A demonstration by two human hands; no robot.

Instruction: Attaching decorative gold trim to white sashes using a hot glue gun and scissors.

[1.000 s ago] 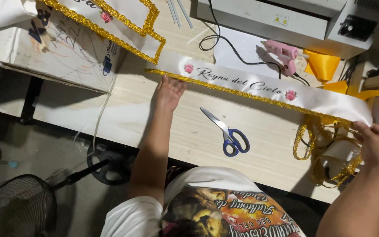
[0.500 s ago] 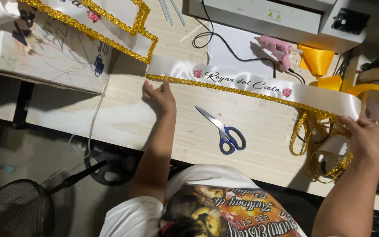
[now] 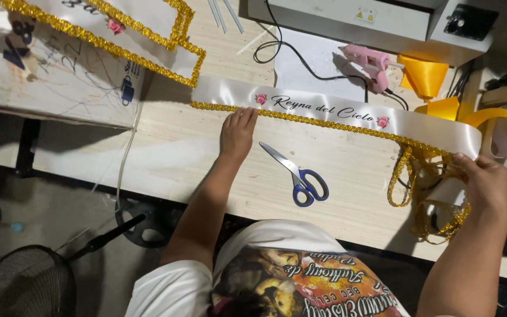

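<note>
Head view: our left hand [image 3: 237,131] pressed flat and our right hand [image 3: 488,182] gripped the white sash [image 3: 324,108], whose long axis ran left to right, gold trim [image 3: 335,124] nearest us. Blue-handled scissors [image 3: 297,174] pointed up-left; a yellow triangular label [image 3: 372,14] marked the grey machine [image 3: 353,20].

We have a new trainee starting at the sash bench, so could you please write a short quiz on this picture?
1. True or false: the scissors lie on the white sash.
2. Which hand presses flat on the sash's gold trim?
A. left hand
B. right hand
C. neither
3. What pink tool lies beyond the sash, beside the yellow ribbon cone?

Key
1. False: they lie on the bare wooden table, near side of the sash, blades closed.
2. A; the right hand grips the sash's far end by the loose gold trim.
3. A glue gun.
</note>
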